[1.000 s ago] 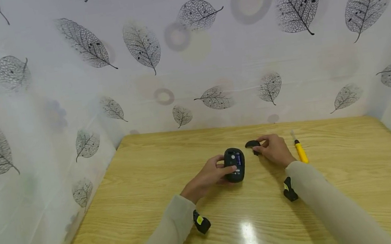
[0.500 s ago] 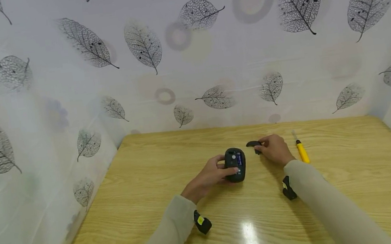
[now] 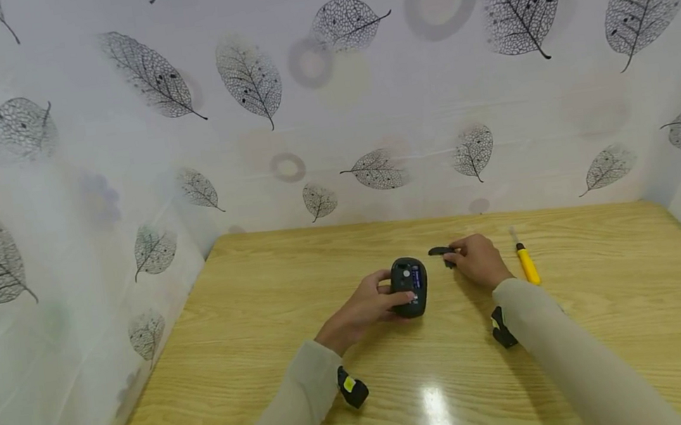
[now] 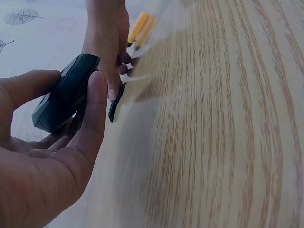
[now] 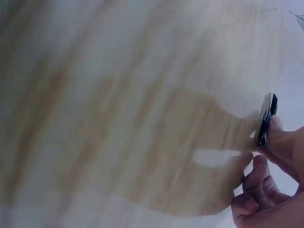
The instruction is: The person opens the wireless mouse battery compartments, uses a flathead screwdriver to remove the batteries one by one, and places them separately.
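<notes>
A black computer mouse [image 3: 409,286] lies upside down on the wooden table [image 3: 264,321], its underside with a blue-lit patch facing up. My left hand [image 3: 369,302] grips the mouse [image 4: 64,94] from the left, thumb and fingers curled round its sides. Just right of it my right hand [image 3: 476,258] pinches a small black cover piece [image 3: 440,251] by its edge, held a little above the table. The right wrist view shows that thin cover [image 5: 266,118] between my fingertips.
A yellow-handled screwdriver [image 3: 524,261] lies on the table just right of my right hand. Leaf-patterned white walls [image 3: 328,115] close in the table at the back and both sides. Bare wood stretches toward the front edge.
The right hand has tilted the black cover piece slightly flatter and shifted a touch; the left hand and the mouse stay as they were.
</notes>
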Action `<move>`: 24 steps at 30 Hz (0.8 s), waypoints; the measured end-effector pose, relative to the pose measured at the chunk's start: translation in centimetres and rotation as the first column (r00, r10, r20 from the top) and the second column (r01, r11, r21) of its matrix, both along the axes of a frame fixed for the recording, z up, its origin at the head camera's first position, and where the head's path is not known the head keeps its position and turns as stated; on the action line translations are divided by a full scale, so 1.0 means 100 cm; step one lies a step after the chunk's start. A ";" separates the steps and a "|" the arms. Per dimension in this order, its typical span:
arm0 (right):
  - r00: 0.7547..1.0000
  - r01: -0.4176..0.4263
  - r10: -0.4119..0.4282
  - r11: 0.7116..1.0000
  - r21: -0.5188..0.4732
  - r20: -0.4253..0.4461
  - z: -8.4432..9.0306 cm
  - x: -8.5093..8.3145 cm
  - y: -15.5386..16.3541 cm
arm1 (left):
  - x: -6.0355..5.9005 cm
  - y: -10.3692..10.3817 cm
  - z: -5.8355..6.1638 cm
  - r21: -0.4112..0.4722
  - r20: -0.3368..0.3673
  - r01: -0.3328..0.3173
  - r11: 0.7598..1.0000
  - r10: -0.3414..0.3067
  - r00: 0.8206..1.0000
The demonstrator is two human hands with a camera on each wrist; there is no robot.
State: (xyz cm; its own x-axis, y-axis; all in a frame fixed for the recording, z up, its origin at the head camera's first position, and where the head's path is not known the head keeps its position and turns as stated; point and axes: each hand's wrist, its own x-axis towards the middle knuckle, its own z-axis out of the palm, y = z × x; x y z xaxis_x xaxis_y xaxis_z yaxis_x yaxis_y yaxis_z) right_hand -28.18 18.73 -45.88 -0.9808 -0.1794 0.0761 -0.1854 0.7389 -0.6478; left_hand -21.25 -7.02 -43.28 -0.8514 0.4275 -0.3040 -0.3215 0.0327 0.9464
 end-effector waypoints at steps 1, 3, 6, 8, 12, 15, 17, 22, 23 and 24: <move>1.000 0.001 -0.001 1.000 0.000 0.001 0.000 0.000 0.000 | 0.000 0.000 0.000 -0.003 0.002 0.000 1.000 0.000 1.000; 1.000 0.004 -0.004 1.000 -0.002 0.006 0.000 0.001 0.000 | 0.000 0.001 0.000 -0.010 0.004 0.000 1.000 0.000 1.000; 1.000 0.007 -0.007 1.000 0.008 0.003 0.001 0.002 0.000 | -0.001 0.001 -0.001 -0.009 0.002 0.006 1.000 -0.006 1.000; 1.000 0.006 -0.006 1.000 0.015 0.002 0.002 0.002 0.000 | -0.001 0.001 -0.002 0.000 0.000 0.013 1.000 -0.013 1.000; 1.000 -0.002 0.002 1.000 0.024 0.006 0.002 0.002 0.001 | 0.000 0.001 -0.002 0.021 -0.009 0.030 0.999 -0.029 1.000; 1.000 -0.008 0.008 1.000 0.028 0.013 0.003 0.002 0.002 | 0.000 0.000 -0.002 0.031 -0.013 0.038 0.999 -0.037 0.999; 1.000 -0.010 0.010 0.999 0.039 0.008 0.003 0.001 0.004 | 0.001 0.000 -0.001 0.035 -0.016 0.039 0.999 -0.039 0.999; 1.000 0.001 -0.001 0.999 0.044 -0.001 0.009 0.006 0.008 | 0.001 0.000 -0.001 0.042 -0.006 0.026 0.999 -0.026 1.000; 1.000 0.005 -0.005 0.999 0.040 -0.001 0.011 0.007 0.009 | 0.001 0.000 -0.002 0.043 -0.005 0.021 0.999 -0.021 1.000; 1.000 0.007 -0.007 0.999 0.033 0.000 0.013 0.009 0.010 | 0.001 0.000 -0.002 0.042 -0.004 0.018 0.999 -0.018 1.000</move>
